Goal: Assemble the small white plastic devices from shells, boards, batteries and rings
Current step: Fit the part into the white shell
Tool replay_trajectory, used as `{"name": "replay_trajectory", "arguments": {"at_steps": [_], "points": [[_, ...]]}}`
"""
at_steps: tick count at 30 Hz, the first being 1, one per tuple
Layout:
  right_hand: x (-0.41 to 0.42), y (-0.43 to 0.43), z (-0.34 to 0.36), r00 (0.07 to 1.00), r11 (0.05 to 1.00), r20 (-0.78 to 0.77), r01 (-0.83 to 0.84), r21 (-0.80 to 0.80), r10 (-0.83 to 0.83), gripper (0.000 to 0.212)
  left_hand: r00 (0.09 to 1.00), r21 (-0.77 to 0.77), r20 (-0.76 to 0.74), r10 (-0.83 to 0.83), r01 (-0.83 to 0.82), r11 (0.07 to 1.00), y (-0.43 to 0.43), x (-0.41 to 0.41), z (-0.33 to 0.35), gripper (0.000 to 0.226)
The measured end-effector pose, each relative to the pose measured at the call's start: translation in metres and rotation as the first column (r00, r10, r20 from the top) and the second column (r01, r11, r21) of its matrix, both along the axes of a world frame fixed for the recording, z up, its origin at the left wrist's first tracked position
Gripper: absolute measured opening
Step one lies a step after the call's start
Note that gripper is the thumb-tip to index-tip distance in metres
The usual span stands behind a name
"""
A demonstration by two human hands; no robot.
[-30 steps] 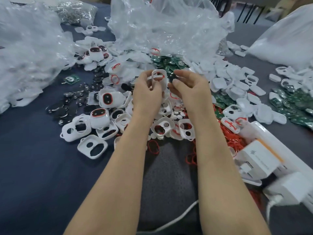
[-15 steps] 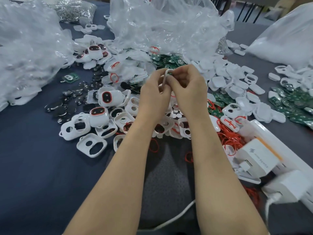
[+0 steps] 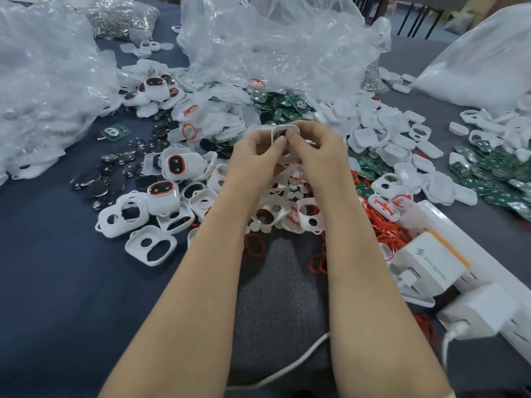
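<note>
The table (image 3: 57, 282) was covered in a dark blue cloth. Toward its left edge lay dark coin batteries (image 3: 94, 185), with open white shells (image 3: 150, 245) and finished devices (image 3: 179, 165) just beside them. Green boards (image 3: 275, 106) were heaped at the middle and again at the right edge, with red rings (image 3: 385, 225) strewn between. Crumpled clear bags (image 3: 273, 47) crowded the far edge. A white power strip (image 3: 431, 262) with chargers sat by the near right corner, and a white cable (image 3: 287, 366) trailed toward the near edge.

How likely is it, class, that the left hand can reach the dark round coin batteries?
Probably yes: the batteries lie uncovered left of the left hand, though it and the right hand hold a white plastic shell.
</note>
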State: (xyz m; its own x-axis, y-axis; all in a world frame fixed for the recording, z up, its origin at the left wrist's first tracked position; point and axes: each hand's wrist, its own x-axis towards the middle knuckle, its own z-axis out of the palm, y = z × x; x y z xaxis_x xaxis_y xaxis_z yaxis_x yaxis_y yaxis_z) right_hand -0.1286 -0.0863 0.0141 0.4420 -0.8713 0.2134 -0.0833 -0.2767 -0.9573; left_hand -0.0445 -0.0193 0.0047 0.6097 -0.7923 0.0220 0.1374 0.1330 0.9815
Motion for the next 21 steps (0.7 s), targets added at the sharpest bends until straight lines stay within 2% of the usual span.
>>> {"name": "replay_trajectory", "arguments": {"at_steps": [4, 6, 11, 16, 19, 21], "points": [[-0.0010, -0.0024, 0.0001, 0.983, 0.978, 0.170, -0.103, 0.181, 0.072, 0.006, 0.964, -0.103, -0.244, -0.107, 0.084, 0.991, 0.0040, 0.0013, 0.0049, 0.018], [-0.0001, -0.0029, -0.0004, 0.976, 0.966, 0.203, -0.128, 0.226, 0.082, 0.007, 0.961, -0.104, -0.254, -0.113, 0.090, 0.991, 0.0051, 0.0010, 0.0056, 0.024], [0.0005, -0.0027, 0.0006, 0.964, 0.943, 0.256, -0.145, 0.301, 0.067, 0.012, 0.972, -0.072, -0.220, -0.084, 0.070, 0.995, 0.0029, -0.0024, 0.0056, 0.012], [-0.0009, -0.0005, 0.0056, 0.905, 0.877, 0.422, -0.245, 0.414, 0.053, 0.011, 0.906, -0.158, -0.384, -0.176, 0.123, 0.980, 0.0058, 0.0010, 0.0083, 0.014], [-0.0029, -0.0008, 0.0053, 0.917, 0.877, 0.390, -0.253, 0.409, 0.083, 0.010, 0.900, -0.127, -0.400, -0.173, 0.132, 0.983, 0.0062, 0.0024, 0.0082, 0.014], [-0.0031, -0.0017, 0.0033, 0.945, 0.910, 0.318, -0.197, 0.366, 0.076, 0.010, 0.930, -0.073, -0.341, -0.135, 0.117, 0.990, 0.0054, 0.0009, 0.0068, 0.013]]}}
